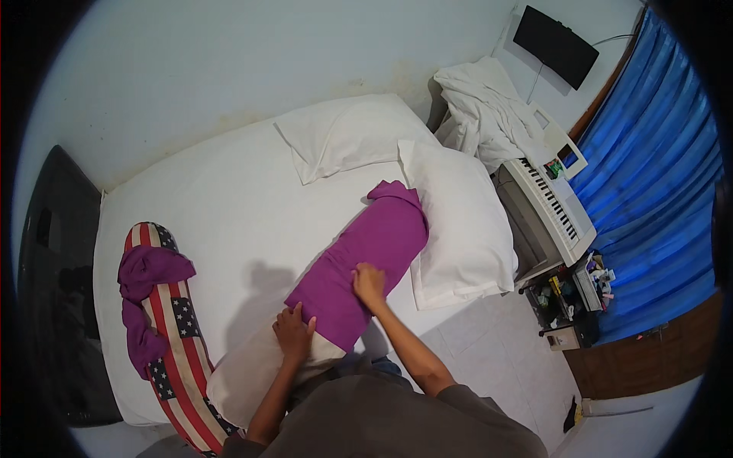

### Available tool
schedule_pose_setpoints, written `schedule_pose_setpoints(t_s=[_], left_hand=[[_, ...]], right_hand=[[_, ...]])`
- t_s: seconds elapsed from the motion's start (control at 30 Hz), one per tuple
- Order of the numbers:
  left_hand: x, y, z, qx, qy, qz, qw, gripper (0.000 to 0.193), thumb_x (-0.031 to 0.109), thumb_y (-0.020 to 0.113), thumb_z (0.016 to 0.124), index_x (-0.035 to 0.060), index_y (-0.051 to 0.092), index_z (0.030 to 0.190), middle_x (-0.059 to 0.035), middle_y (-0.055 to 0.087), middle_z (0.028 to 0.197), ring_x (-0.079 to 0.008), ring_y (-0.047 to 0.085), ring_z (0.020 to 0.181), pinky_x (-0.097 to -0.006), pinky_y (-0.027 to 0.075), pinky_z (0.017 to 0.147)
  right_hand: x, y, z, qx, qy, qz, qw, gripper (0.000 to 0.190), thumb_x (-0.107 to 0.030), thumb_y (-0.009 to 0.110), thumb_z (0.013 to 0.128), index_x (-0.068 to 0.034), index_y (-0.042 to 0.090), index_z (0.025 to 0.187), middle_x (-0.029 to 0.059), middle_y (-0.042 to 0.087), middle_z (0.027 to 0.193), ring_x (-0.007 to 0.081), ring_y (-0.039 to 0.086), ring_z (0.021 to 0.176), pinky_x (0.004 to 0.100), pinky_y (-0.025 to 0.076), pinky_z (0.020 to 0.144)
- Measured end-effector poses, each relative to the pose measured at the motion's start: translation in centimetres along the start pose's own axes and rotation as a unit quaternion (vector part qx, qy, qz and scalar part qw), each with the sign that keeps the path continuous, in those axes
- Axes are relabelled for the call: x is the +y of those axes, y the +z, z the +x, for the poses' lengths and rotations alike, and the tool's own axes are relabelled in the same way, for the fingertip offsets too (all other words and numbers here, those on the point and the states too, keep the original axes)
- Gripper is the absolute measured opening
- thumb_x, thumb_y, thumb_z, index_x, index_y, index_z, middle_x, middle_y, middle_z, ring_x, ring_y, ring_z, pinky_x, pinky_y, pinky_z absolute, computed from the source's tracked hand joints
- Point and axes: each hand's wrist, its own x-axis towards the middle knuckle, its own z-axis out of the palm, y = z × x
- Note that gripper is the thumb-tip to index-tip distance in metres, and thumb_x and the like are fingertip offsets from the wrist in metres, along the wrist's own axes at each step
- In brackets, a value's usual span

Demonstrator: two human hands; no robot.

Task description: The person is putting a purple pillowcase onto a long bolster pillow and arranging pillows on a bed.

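A long white bolster (243, 366) lies on the bed at my waist, its far part covered by a purple fabric case (378, 235). My left hand (295, 335) rests with spread fingers on the bolster at the case's near edge. My right hand (368, 283) is closed on a bunch of the purple fabric at the case's right side, about midway along. The case's far end is loose and crumpled beside a white pillow. On the left lies a second bolster (183, 343) in a stars-and-stripes cover, with a crumpled purple cloth (152, 266) draped over it.
Two white pillows (355, 134) (458, 223) lie at the bed's far right. Past them stand an electronic keyboard (552, 209) and heaped white bedding (487, 109). A dark headboard-like panel (63, 286) borders the left. Blue curtains (658, 189) hang right, above a cluttered shelf (572, 303).
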Motion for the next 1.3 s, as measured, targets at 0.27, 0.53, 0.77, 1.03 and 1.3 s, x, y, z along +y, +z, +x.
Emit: schedule_pose_setpoints(t_s=[0.27,0.53,0.77,1.03,1.3], left_hand=[[0.5,0.4,-0.9,-0.006,0.031,0.062,0.998,0.039,0.034,0.058,0.067,0.0099,0.05,0.097,-0.0086,0.047,0.09,-0.0237,0.043,0.087,-0.0391,0.033,0.072],[1.3,0.6,-0.8,0.002,0.029,0.051,0.998,0.038,0.032,0.057,0.069,0.0088,0.049,0.098,-0.0096,0.046,0.091,-0.0248,0.043,0.088,-0.0389,0.031,0.073],[-0.9,1.7,-1.8,-0.066,0.042,0.138,0.987,0.037,0.034,0.056,0.068,0.014,0.048,0.098,-0.0075,0.046,0.087,-0.025,0.044,0.084,-0.0393,0.033,0.069],[-8.5,3.1,3.6,-0.221,-0.105,-0.361,0.9,0.033,0.032,0.048,0.078,0.0111,0.048,0.103,-0.0108,0.051,0.09,-0.0262,0.05,0.08,-0.0385,0.04,0.067],[-11.8,4.5,2.7,-0.293,-0.069,-0.09,0.949,0.041,0.039,0.039,0.079,0.0023,0.056,0.081,-0.0187,0.056,0.083,-0.0345,0.052,0.081,-0.041,0.04,0.073]], right_hand=[[-0.7,-1.4,-5.3,-0.144,0.014,0.139,0.98,0.021,-0.026,0.055,0.072,-0.005,0.052,0.075,0.0128,0.052,0.074,0.0311,0.051,0.074,0.0424,0.039,0.063],[-0.5,-0.5,1.8,0.087,0.009,-0.205,0.975,0.032,-0.035,0.057,0.069,-0.005,0.051,0.08,0.008,0.054,0.074,0.026,0.054,0.072,0.0448,0.038,0.062],[-7.5,2.2,-5.7,-0.361,-0.297,0.33,0.82,0.017,-0.018,0.049,0.07,-0.002,0.054,0.066,0.0156,0.055,0.065,0.0295,0.053,0.059,0.0381,0.042,0.054],[-6.9,3.9,-3.5,-0.136,-0.061,0.244,0.958,0.02,-0.027,0.057,0.069,-0.007,0.054,0.071,0.0104,0.053,0.074,0.0265,0.052,0.073,0.0376,0.041,0.067],[-0.6,-0.3,1.9,0.031,-0.039,-0.096,0.994,0.02,-0.021,0.06,0.067,-0.005,0.052,0.077,0.0077,0.05,0.079,0.0265,0.049,0.075,0.0394,0.039,0.063]])
